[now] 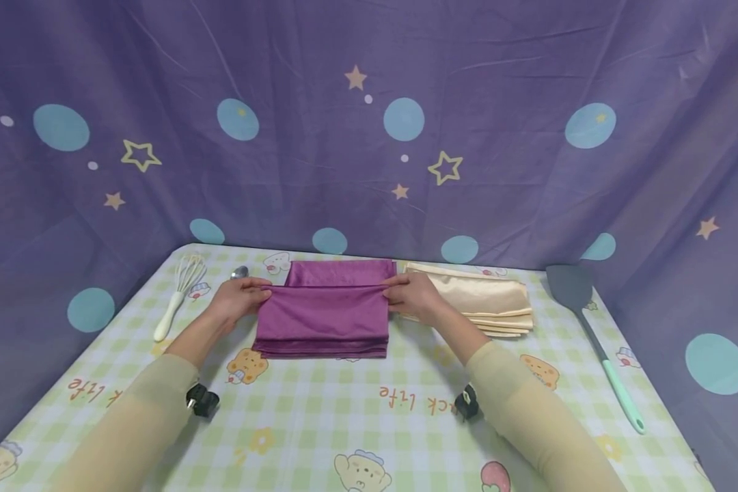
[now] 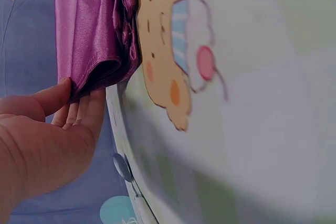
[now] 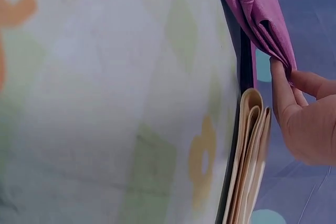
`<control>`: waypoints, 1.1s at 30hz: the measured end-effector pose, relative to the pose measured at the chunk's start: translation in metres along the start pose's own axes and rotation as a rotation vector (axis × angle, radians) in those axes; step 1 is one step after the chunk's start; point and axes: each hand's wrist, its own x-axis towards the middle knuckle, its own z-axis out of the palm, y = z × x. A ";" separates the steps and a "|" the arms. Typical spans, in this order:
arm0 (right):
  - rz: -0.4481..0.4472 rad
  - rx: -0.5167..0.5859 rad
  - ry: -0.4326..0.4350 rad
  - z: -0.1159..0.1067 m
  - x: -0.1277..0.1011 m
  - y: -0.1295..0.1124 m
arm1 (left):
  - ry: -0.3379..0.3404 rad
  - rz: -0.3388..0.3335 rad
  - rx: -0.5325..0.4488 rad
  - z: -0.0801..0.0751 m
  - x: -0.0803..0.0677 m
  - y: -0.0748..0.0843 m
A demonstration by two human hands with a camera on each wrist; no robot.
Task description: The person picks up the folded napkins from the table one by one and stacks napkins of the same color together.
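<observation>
Nearest the viewer, two sleeved forearms reach forward over the bench (image 1: pixel 320 424), which wears a checked cloth printed with cartoon bears. Further in, a folded purple cloth (image 1: pixel 326 314) lies at the middle of the bench. The left hand (image 1: pixel 236 299) pinches its left edge, thumb above and fingers beneath a fold, its grip clamped on the fabric; the right hand (image 1: pixel 413 297) pinches the right edge the same way, and between them the top layer is raised into a ridge. Just right of the purple cloth lies a folded cream cloth (image 1: pixel 486 301). Towards the far left lie a whisk (image 1: pixel 178 290) and a spoon (image 1: pixel 240 272); at the right, a spatula (image 1: pixel 584 321).
</observation>
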 end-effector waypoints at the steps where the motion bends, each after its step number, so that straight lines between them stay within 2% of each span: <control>1: -0.004 -0.004 -0.001 -0.002 0.001 0.000 | 0.000 0.003 -0.002 0.001 0.001 0.001; 10: 0.000 -0.005 0.009 -0.014 0.011 0.000 | 0.008 -0.008 0.029 0.010 0.015 0.005; 20: 0.025 -0.017 0.057 -0.030 0.019 -0.002 | 0.001 0.004 -0.046 0.023 0.027 0.014; 24: 0.025 -0.018 0.051 -0.032 0.021 -0.004 | 0.005 0.002 -0.058 0.026 0.031 0.015; 33: 0.033 0.027 0.075 -0.035 0.028 -0.003 | 0.055 -0.006 -0.094 0.032 0.043 0.018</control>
